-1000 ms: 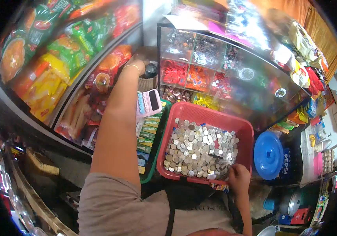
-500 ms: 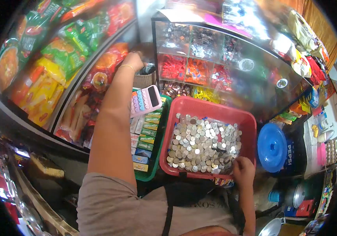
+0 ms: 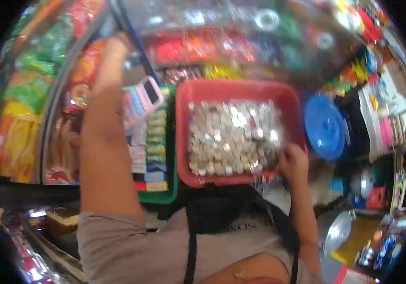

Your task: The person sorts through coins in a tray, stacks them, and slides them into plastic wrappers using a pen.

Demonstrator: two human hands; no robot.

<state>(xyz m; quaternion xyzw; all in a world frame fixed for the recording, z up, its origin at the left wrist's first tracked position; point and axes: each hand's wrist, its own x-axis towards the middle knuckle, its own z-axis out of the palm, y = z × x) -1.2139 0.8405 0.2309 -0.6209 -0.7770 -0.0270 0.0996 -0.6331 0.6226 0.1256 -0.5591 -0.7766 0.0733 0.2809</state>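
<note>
My left hand [image 3: 117, 46] reaches far forward, beside the glass display case, over a small woven basket. Motion blurs it and its fingers are hidden. Under that forearm, a pink calculator [image 3: 142, 100] with pastel keys rests on cigarette packs [image 3: 155, 142] in a green tray [image 3: 170, 177]. My right hand [image 3: 294, 163] is at the near right corner of a red plastic basket [image 3: 182, 128]. Its fingers are curled closed, and whatever they hold is too blurred to make out. Many loose silver coins [image 3: 231, 135] cover the basket's bottom.
Ahead stands a display case with red, orange and yellow wrapped sweets [image 3: 198, 47]. Bagged snacks [image 3: 28, 109] fill a case at the left. A blue round lid [image 3: 325, 127] lies right of the red basket. Metal pot lids [image 3: 339, 232] are lower right.
The camera view has tilted and blurred, so the basket, tray and both hands sit higher and mostly further left. The left hand stays by the woven basket; the right stays at the coin basket's corner.
</note>
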